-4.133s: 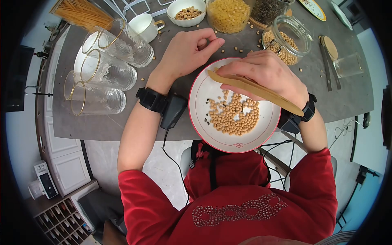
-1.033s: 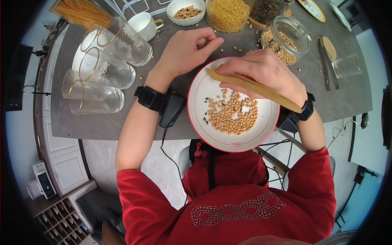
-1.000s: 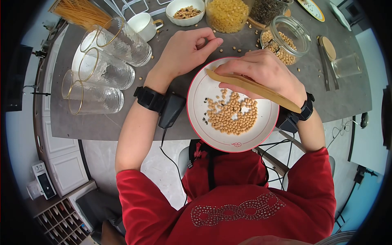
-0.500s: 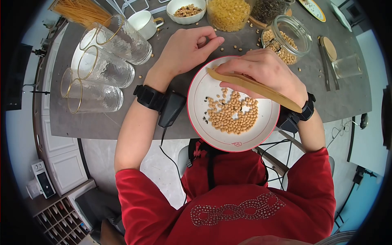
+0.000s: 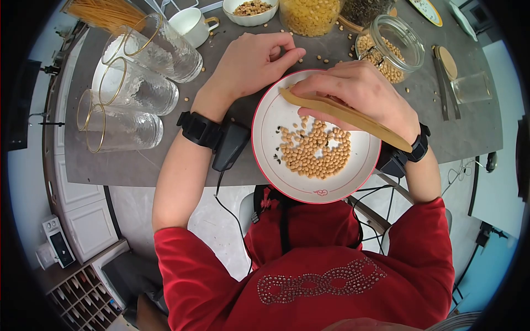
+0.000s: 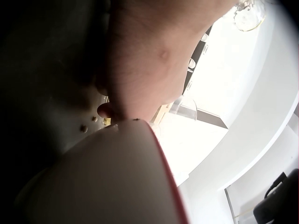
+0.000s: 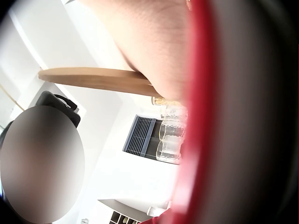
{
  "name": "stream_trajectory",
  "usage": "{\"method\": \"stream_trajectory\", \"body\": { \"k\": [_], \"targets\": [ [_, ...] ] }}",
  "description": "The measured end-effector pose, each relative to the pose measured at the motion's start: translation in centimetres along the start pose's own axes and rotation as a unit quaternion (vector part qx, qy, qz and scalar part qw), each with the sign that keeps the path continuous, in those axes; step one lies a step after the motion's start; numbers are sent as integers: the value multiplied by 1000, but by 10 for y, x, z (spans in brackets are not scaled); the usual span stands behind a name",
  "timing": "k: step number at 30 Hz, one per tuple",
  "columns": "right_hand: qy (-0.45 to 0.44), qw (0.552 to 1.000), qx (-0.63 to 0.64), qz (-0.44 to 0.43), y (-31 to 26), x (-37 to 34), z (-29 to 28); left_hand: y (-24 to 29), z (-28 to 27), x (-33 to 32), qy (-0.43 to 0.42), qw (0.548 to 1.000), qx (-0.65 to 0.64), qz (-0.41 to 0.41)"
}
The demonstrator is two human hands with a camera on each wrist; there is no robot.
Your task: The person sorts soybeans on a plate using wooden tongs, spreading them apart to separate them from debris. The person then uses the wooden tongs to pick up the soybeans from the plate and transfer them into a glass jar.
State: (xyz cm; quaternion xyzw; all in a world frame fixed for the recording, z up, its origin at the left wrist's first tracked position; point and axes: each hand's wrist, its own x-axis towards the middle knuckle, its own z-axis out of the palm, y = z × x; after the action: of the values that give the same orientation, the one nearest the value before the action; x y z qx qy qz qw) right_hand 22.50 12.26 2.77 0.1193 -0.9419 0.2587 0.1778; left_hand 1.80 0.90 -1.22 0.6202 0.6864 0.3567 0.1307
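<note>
A white plate with a red rim holds a spread of pale beans and a few dark bits. My right hand grips a curved wooden utensil over the plate's upper right part; its thumb and finger ends are partly hidden. That utensil also sticks out beside the hand in the right wrist view. Beyond the plate's upper left edge, my left hand lies on the table, loosely curled and holding nothing. The left wrist view shows this hand past the plate.
Ribbed glasses lie at the left, near a white cup. Along the back are a bowl, yellow pasta and an open bean jar. Dark tongs and a small glass lie at the right. Loose beans dot the table.
The head view has shifted slightly, with the glasses and back items sitting a little higher in it. Both hands keep the same pose, the right one still gripping the wooden utensil.
</note>
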Motion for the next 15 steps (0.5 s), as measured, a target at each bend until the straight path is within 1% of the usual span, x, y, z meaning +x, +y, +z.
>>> {"method": "stream_trajectory", "body": {
  "k": [2, 8, 15],
  "targets": [
    [-15, 1000, -3, 11, 0, 0, -1, 0, 0, 0, -2, 1000, -2, 0],
    [3, 1000, 9, 1, 1, -1, 2, -1, 0, -1, 12, 1000, 1, -2],
    [-8, 1000, 14, 12, -1, 1, 0, -2, 1, 0, 20, 1000, -15, 3]
  ]
}}
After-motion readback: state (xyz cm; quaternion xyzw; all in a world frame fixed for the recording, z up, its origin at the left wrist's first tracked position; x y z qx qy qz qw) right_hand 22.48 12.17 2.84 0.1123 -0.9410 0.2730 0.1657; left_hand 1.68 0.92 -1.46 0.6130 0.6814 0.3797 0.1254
